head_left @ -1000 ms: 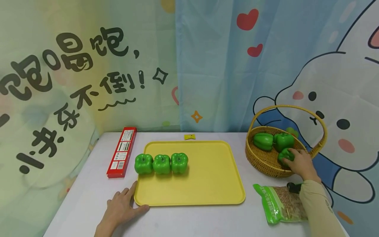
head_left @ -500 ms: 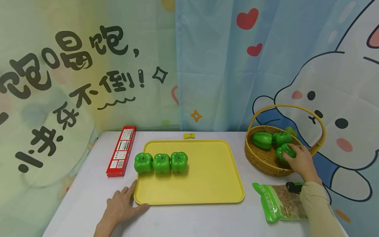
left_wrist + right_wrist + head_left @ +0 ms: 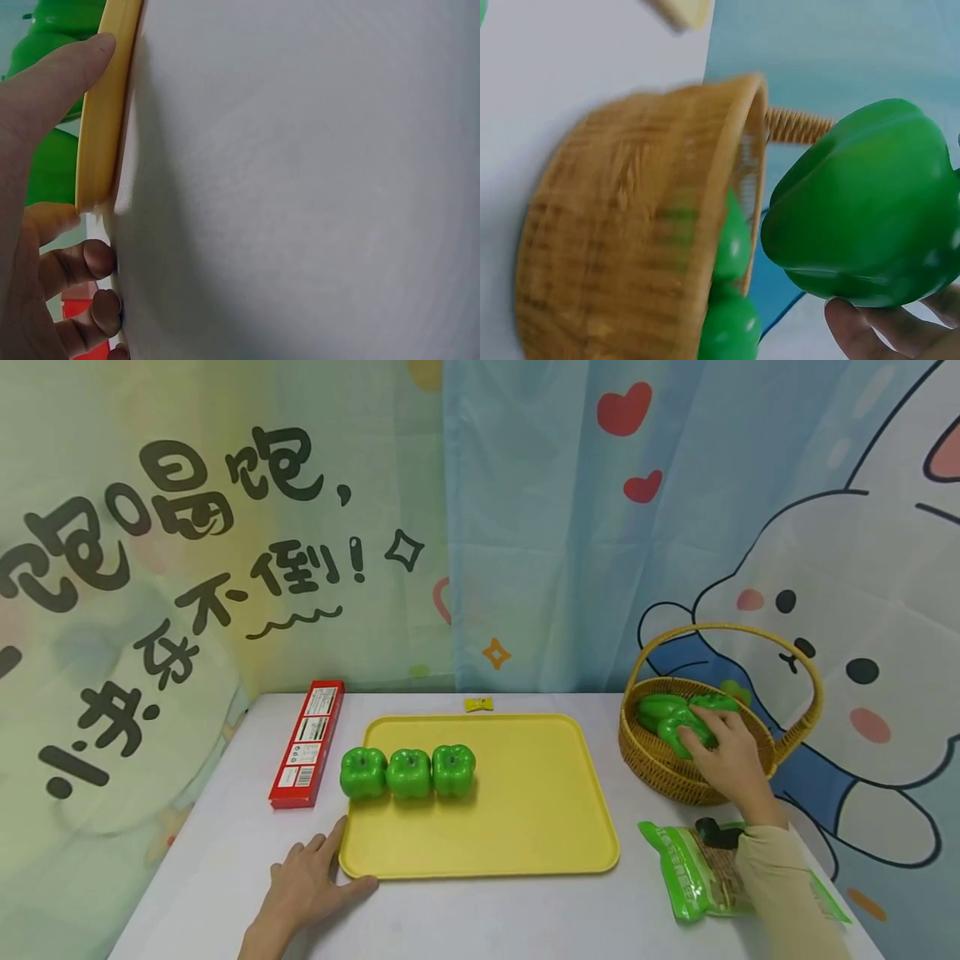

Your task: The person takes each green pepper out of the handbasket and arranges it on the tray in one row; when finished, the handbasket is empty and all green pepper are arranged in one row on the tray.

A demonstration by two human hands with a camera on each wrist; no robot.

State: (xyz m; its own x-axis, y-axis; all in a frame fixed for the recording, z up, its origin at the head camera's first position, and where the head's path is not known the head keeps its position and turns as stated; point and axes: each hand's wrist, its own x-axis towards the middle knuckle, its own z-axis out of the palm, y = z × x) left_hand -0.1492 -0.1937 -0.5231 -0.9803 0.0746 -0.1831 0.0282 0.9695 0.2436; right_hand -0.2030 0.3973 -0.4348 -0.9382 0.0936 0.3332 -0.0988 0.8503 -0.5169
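Observation:
In the head view, my right hand [image 3: 733,758] grips a green bell pepper [image 3: 682,733] over the wicker basket [image 3: 663,781]. The right wrist view has this bell pepper [image 3: 862,206] raised beyond the basket rim, with fingertips below it. Two more green peppers [image 3: 731,322] lie inside the basket. My left hand [image 3: 306,892] rests at the near left corner of a yellow tray [image 3: 540,802]; its thumb [image 3: 94,56] lies along the rim and the forefinger touches the corner. Three green bell peppers [image 3: 409,774] form a row at the tray's left side.
A red box [image 3: 307,747] lies left of the tray, and a small yellow packet [image 3: 478,704] sits behind it. Below the basket, a green and clear bag [image 3: 686,877] is partly covered by the right forearm. The basket's tall handle [image 3: 750,628] arches over its opening.
My right hand has lifted the bell pepper from the basket's near right part and carried it left, so it now overlaps the other two in view. The left hand stays put.

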